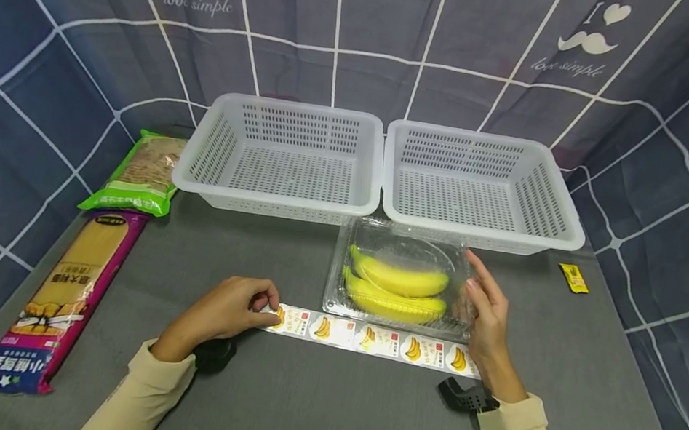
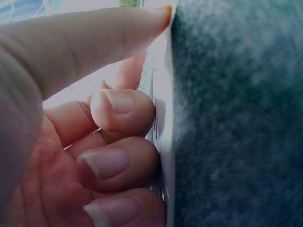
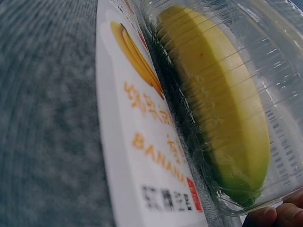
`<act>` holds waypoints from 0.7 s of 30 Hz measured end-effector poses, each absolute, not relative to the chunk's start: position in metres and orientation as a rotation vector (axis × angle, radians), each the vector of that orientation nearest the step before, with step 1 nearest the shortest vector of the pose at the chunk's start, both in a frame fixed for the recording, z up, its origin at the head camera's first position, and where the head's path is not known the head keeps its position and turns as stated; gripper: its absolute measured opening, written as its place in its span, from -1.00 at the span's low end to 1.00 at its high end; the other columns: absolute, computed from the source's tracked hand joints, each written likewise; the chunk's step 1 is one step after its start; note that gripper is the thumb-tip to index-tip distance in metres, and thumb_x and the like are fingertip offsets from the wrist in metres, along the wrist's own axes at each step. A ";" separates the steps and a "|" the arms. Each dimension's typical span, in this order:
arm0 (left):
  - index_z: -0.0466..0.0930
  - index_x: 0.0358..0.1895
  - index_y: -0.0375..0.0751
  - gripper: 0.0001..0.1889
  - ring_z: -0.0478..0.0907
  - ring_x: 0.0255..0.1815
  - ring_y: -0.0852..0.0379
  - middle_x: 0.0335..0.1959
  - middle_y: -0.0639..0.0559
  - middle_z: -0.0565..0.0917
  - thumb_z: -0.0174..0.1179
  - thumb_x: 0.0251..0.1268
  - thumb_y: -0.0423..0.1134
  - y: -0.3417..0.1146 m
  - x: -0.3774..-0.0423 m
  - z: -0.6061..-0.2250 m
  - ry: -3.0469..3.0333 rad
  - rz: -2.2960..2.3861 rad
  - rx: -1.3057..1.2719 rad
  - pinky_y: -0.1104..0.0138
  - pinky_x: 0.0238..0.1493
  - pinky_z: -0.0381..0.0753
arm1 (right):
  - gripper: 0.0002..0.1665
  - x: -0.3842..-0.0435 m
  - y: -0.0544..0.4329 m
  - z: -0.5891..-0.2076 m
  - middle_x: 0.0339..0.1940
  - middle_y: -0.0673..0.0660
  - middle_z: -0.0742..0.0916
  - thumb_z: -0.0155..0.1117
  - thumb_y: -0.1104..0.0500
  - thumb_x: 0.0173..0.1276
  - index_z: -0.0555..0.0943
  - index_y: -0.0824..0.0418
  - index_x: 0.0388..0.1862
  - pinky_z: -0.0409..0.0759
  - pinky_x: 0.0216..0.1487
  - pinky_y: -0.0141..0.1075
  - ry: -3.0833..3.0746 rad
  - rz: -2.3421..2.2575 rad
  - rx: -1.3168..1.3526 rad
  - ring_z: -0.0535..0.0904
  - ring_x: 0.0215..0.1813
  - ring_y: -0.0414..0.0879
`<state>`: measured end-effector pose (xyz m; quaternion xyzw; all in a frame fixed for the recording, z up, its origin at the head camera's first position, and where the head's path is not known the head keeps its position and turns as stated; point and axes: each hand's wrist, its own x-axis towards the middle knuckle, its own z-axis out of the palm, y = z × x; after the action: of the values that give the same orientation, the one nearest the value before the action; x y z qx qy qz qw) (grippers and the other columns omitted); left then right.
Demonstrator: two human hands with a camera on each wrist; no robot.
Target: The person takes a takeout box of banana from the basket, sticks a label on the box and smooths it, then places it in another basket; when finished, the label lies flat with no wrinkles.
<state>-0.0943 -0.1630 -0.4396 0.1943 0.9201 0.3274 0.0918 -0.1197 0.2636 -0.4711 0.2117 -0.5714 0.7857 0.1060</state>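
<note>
A clear plastic box (image 1: 403,242) with two yellow bananas (image 1: 398,278) in it stands mid-table. In front of it lies a white strip of banana stickers (image 1: 376,339). My left hand (image 1: 268,305) pinches the strip's left end, thumb on top and fingers curled beneath. The left wrist view shows these fingers (image 2: 118,109) against the strip's edge (image 2: 165,118). My right hand (image 1: 481,300) rests with nearly straight fingers against the box's right side. In the right wrist view the strip (image 3: 137,142) lies beside the box (image 3: 279,109) and a banana (image 3: 218,94), with fingertips (image 3: 279,215) at the box's corner.
Two empty white slotted baskets (image 1: 286,111) (image 1: 480,140) stand side by side behind the box. At the left edge of the grey table (image 1: 292,399) lie a green noodle pack (image 1: 139,171) and a long purple pasta pack (image 1: 70,287). A small yellow packet (image 1: 573,278) lies at the right.
</note>
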 end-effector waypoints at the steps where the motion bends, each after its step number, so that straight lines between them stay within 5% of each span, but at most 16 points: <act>1: 0.61 -0.32 -0.01 -0.75 0.26 -0.57 0.31 -0.55 0.19 0.38 0.56 0.12 -0.14 -0.163 -0.094 -0.440 2.737 0.973 0.576 0.38 -0.44 0.29 | -0.43 -0.119 0.264 -0.471 -0.70 0.03 0.32 -0.13 0.35 0.65 0.14 0.57 0.54 0.14 -0.66 -0.21 -1.683 2.314 0.624 0.12 -0.71 -0.13; 21: 0.55 -0.37 -0.01 -0.82 0.29 -0.58 0.32 -0.57 0.23 0.36 0.40 0.30 -0.24 -0.165 -0.095 -0.442 2.716 1.027 0.559 0.39 -0.46 0.30 | -0.44 -0.119 0.263 -0.472 -0.67 0.03 0.34 -0.12 0.36 0.64 0.17 0.58 0.52 0.15 -0.65 -0.19 -1.692 2.283 0.616 0.12 -0.71 -0.13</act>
<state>-0.0949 -0.1646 -0.4416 0.1883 0.9146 0.3458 0.0921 -0.1189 0.2628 -0.4722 0.2105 -0.5780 0.7797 0.1166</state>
